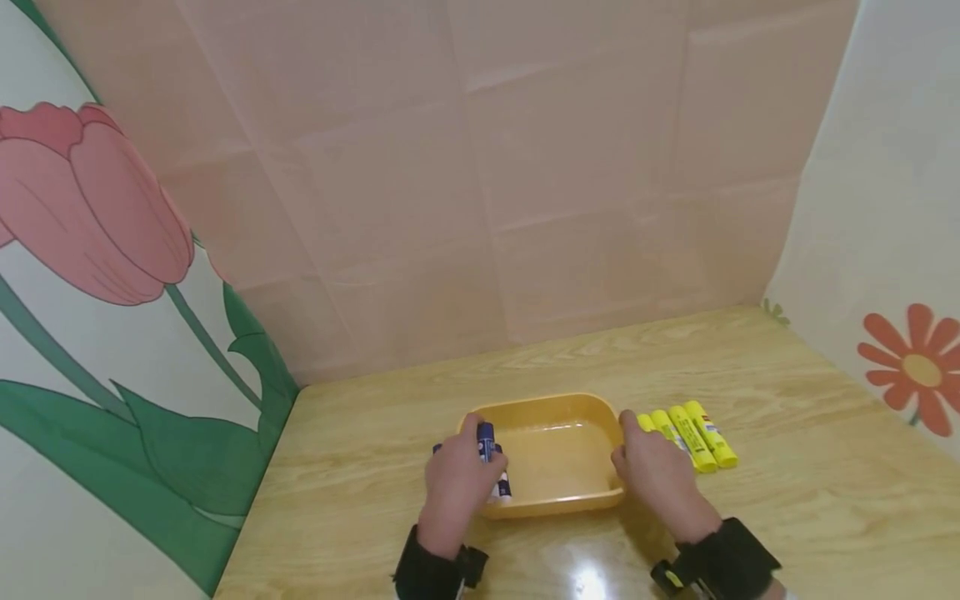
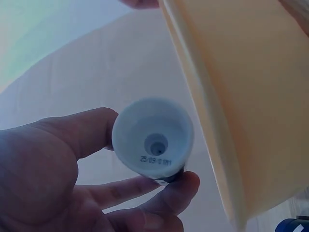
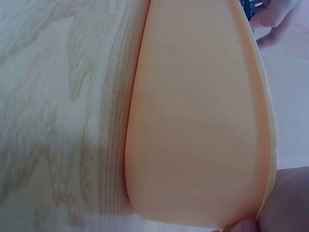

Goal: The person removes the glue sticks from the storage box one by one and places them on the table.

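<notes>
I am pinching a blue glue stick (image 1: 487,454) in my left hand (image 1: 457,487) at the left rim of the orange tray (image 1: 558,496), which looks empty. My right hand (image 1: 656,471) is gripping its right rim. Four yellow glue sticks (image 1: 693,435) are lying just beside it, open table (image 1: 825,500) all around.

Blue glue stick (image 1: 487,446): blue body, white base stamped with a date code, held above the left rim of the tray. Orange plastic tray (image 1: 558,492): rectangular, rounded corners, upright on the wooden table.
</notes>
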The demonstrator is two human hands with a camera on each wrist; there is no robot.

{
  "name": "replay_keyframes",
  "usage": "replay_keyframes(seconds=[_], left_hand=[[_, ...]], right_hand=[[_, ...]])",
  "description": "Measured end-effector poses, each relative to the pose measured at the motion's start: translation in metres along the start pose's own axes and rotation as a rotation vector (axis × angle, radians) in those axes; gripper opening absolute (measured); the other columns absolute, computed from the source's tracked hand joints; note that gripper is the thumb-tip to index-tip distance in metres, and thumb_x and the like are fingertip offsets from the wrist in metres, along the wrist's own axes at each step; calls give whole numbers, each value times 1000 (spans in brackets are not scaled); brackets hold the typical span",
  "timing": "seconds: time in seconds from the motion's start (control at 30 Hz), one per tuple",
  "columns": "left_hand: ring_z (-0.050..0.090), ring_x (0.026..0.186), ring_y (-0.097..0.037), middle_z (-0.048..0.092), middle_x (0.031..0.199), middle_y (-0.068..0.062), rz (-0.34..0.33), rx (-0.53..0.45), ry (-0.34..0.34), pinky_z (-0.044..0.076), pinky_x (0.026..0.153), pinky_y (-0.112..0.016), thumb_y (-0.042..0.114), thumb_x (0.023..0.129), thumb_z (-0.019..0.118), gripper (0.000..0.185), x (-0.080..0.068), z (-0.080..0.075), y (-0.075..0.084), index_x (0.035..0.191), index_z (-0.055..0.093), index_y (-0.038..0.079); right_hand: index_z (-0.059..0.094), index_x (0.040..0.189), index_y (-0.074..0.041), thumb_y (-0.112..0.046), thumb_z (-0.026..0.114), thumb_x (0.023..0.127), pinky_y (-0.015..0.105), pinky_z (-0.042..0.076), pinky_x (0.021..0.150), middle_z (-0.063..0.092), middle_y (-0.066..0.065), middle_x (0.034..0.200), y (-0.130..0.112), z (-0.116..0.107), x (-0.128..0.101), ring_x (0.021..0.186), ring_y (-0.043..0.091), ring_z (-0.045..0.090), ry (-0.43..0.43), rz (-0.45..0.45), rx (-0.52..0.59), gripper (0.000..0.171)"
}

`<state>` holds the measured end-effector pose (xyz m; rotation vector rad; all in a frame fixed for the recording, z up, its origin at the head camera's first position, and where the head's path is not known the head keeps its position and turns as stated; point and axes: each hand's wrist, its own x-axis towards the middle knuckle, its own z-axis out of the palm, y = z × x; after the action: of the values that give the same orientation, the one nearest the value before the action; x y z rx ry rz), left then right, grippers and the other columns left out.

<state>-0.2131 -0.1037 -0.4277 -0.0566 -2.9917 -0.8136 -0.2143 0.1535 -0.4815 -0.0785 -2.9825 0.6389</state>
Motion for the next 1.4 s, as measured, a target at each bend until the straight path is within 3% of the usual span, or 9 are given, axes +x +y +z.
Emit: replay_keyframes(seconds=[0.33, 0.57, 0.97, 1.4], left_hand=[[62, 77, -20, 70, 108, -13, -43, -28, -25, 49, 65, -38, 28, 87, 74, 63, 2, -9, -11, 142, 48, 13], [59, 71, -19, 69, 99, -9, -62, -19, -4, 44, 60, -36, 28, 86, 74, 56, 4, -20, -20, 136, 52, 14], [57, 71, -20, 68, 103, -12, -108, -36, -11, 43, 59, -33, 30, 88, 72, 56, 6, -30, -36, 137, 51, 13], [57, 64, -20, 67, 95, -13, -142, -38, -28, 41, 54, -32, 26, 92, 67, 53, 15, -39, -62, 139, 48, 10]], right_hand=[[45, 125, 3, -12, 55, 90, 36, 37, 46, 49, 9, 64, 0, -1, 0, 53, 24, 47, 2, -6, -4, 39], [45, 126, 4, -11, 55, 90, 34, 36, 45, 49, 9, 64, -2, -2, -1, 52, 23, 46, -2, 3, 1, 40], [45, 124, 3, -11, 55, 90, 35, 36, 46, 49, 9, 65, -1, -1, -2, 53, 24, 46, 3, -2, 0, 38], [44, 128, 5, -11, 54, 92, 33, 35, 46, 48, 8, 64, -1, 0, -1, 52, 22, 45, -7, -1, 12, 41]])
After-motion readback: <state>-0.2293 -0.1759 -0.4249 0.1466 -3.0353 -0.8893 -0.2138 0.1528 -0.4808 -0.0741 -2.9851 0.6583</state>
